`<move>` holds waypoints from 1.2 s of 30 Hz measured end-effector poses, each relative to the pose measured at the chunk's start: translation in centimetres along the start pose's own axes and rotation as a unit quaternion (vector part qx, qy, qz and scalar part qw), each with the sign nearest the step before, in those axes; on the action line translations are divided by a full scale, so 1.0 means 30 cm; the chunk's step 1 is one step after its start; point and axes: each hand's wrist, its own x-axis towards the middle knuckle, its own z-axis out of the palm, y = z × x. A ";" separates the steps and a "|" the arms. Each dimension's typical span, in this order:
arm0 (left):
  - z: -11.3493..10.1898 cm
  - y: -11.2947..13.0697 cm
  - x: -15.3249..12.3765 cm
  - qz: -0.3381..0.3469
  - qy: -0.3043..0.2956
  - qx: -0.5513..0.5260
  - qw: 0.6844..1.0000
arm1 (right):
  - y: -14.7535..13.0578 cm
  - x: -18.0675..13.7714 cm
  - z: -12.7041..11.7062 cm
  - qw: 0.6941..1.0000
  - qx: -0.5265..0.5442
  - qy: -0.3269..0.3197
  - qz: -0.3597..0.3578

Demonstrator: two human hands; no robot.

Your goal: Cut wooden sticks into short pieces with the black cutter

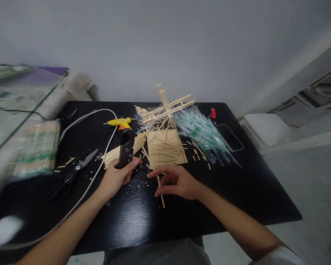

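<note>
My left hand [120,176] is wrapped around a black handheld tool [126,147] with a rounded upper end; its exact kind I cannot make out. My right hand [179,182] hovers over the near part of the table, thumb and forefinger apart. A thin wooden stick [162,197] passes beneath its fingers, and no grip on it shows. Just beyond lies a flat wooden stick panel [184,156] with a pile of short sticks [169,151] on top. A frame of glued-looking sticks [168,108] rises behind it. Longer loose sticks [113,154] lie beside the black tool.
A yellow glue gun [121,122] lies at the back. Open black-handled scissors [77,168] and a white cable [108,150] are at left, near packaged sticks [37,147]. Plastic wrappers [201,129], a phone [230,138] and a red lighter [213,113] lie at right.
</note>
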 end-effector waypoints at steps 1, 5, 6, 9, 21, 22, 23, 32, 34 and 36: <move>0.007 -0.001 -0.004 -0.001 -0.007 -0.030 1.000 | 0.006 0.001 0.006 1.000 -0.001 -0.010 0.010; 0.023 0.004 -0.014 -0.007 -0.027 -0.080 0.996 | 0.022 0.005 0.023 0.998 -0.004 -0.044 0.037; 0.024 0.007 -0.015 -0.009 -0.029 -0.082 0.996 | 0.024 0.007 0.026 0.998 -0.005 -0.052 0.040; 0.020 0.013 -0.016 -0.005 -0.018 -0.089 0.996 | 0.031 0.012 0.028 0.998 -0.005 -0.051 0.033; -0.004 0.022 -0.022 0.034 -0.049 -0.028 0.998 | 0.071 0.032 0.004 0.993 0.075 0.055 0.073; -0.001 0.021 -0.025 0.032 -0.055 -0.012 0.998 | 0.070 0.033 0.004 0.992 0.078 0.060 0.074; 0.002 0.019 -0.028 0.031 -0.058 0.005 0.998 | 0.068 0.035 0.005 0.992 0.080 0.063 0.072; 0.035 0.014 -0.050 0.079 -0.061 0.143 0.985 | 0.076 0.046 0.032 0.990 0.065 0.098 0.073; 0.047 0.016 -0.055 0.092 -0.058 0.155 0.982 | 0.084 0.048 0.035 0.990 0.055 0.109 0.069; 0.057 0.014 -0.059 0.106 -0.069 0.159 0.979 | 0.092 0.050 0.036 0.990 0.039 0.118 0.065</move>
